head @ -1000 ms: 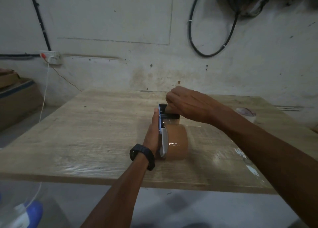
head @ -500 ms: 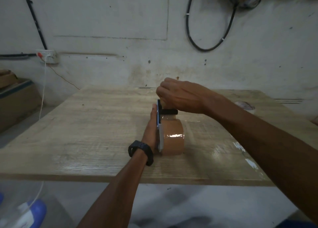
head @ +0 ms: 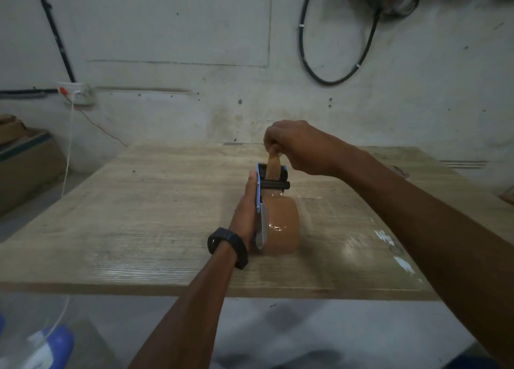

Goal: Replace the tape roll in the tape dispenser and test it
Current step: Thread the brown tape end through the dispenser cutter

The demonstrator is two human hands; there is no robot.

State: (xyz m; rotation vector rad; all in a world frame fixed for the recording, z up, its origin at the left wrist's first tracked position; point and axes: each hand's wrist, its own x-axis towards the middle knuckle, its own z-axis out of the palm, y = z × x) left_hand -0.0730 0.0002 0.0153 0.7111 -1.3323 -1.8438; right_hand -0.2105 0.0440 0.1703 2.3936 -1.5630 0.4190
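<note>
A blue and black tape dispenser (head: 261, 186) lies on the wooden table (head: 144, 215), with a brown tape roll (head: 282, 225) mounted in it. My left hand (head: 246, 210) presses against the dispenser's left side and holds it. My right hand (head: 294, 146) is beyond the toothed cutter and pinches the free end of the brown tape (head: 274, 162). The strip runs up from the black roller, past the cutter, into my fingers. A black watch sits on my left wrist.
Another tape roll (head: 400, 171), pale and mostly hidden by my right forearm, lies at the table's right. A cardboard box (head: 25, 157) stands on the floor at the left. A wall socket (head: 75, 93) with a white cable hangs behind the table.
My right hand has risen from the dispenser's cutter and drawn a strip of brown tape up with it. The left hand has stayed on the dispenser.
</note>
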